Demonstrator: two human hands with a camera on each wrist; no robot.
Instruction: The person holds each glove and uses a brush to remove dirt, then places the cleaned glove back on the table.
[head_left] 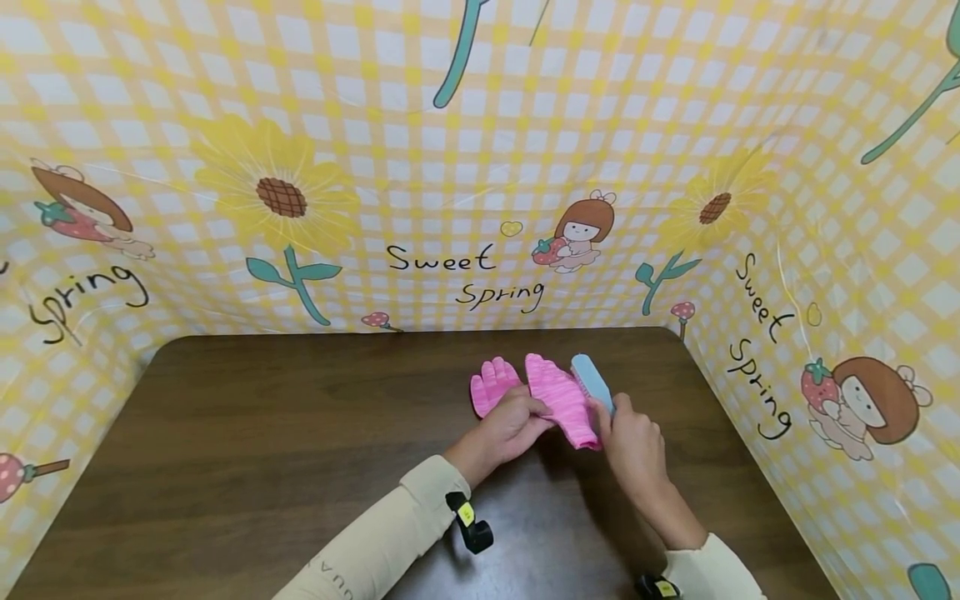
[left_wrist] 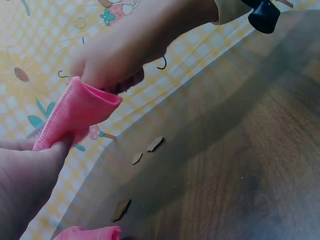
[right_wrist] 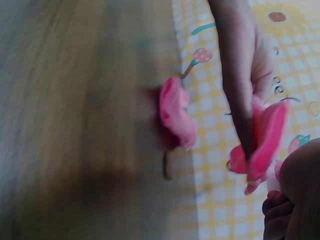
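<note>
My left hand point(head_left: 512, 427) pinches a pink knitted glove point(head_left: 558, 396) and holds it up off the table; its open cuff shows in the left wrist view. My right hand point(head_left: 636, 442) grips a light-blue brush point(head_left: 592, 382) by its lower end, with the brush head at the side of the held glove. In the left wrist view the brush is hidden behind the right hand point(left_wrist: 115, 62). A second pink glove point(head_left: 495, 382) lies on the table left of the held one, partly behind my left hand.
Several small brown flakes point(left_wrist: 156, 143) lie on the dark wooden table point(head_left: 262, 467) in the left wrist view. A yellow checked cloth point(head_left: 420, 183) stands behind and beside the table. Black straps with small devices point(head_left: 471, 525) sit at both wrists.
</note>
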